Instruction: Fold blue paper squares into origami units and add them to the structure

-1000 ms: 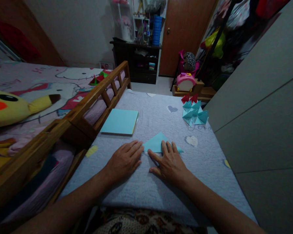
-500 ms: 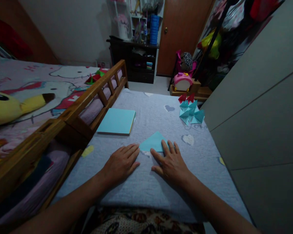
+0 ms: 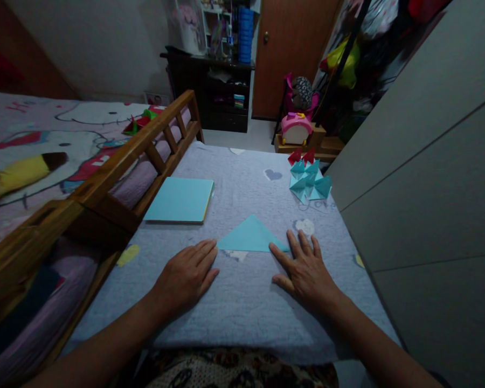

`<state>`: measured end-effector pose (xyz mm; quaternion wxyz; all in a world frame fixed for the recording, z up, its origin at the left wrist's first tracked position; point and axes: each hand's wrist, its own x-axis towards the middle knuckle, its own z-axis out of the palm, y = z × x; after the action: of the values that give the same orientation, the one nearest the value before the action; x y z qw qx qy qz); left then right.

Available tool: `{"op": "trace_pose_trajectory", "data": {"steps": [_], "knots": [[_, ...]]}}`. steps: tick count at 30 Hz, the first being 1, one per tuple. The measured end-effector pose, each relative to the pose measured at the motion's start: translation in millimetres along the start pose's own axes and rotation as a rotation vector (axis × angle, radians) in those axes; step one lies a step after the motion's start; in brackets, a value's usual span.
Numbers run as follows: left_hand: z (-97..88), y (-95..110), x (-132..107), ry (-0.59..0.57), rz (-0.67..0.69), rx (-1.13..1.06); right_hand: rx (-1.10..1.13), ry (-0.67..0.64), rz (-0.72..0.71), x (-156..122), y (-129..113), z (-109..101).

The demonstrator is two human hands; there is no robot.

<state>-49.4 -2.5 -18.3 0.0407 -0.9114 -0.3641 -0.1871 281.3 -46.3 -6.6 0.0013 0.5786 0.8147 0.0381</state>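
Blue paper (image 3: 248,237): folded to a triangle, lying flat on the bench (image 3: 242,307) between your left hand (image 3: 189,272) and right hand (image 3: 307,272), long edge toward you, peak pointing away.
Left hand: laid flat, fingers together, their tips at the paper's left corner; you grip nothing with it.
Right hand: spread, palm down, index fingertip on the paper near its right corner, the other fingers on the cloth (image 3: 250,188); it grips nothing either.
Cloth: pale blue, patterned with hearts, covering the bench.
Stack (image 3: 180,199): square, blue on top, beyond your left hand, with a thin yellow layer along its right edge.
Blue folds (image 3: 309,182): pointed paper shapes clustered at the bench's far right.
Red folds (image 3: 301,156): just behind the blue ones; you can't tell whether they touch.
Rail (image 3: 117,161): wooden, along the bench's left side.
Bed (image 3: 81,116): past the rail, bearing a yellow plush (image 3: 20,178), partly out of view.
Pink case (image 3: 297,129): beyond the bench, before a brown door (image 3: 295,48).
Cabinet (image 3: 210,99): dark, left of the door.
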Motion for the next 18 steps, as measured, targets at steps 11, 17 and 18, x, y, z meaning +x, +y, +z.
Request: {"op": "trace_pose_trajectory", "data": {"steps": [11,17,18], "knots": [[-3.7,2.3,1.2,0.012,0.032,0.111,-0.039,0.0,0.016,-24.3,24.9,-1.0],[-4.6,4.7,0.4,0.046,0.013,0.138,-0.065,0.002,0.024,-32.9,34.1,1.7],[-4.9,4.5,-0.2,0.053,0.006,0.138,-0.069,0.0,0.025,-33.9,35.5,1.0]]}}
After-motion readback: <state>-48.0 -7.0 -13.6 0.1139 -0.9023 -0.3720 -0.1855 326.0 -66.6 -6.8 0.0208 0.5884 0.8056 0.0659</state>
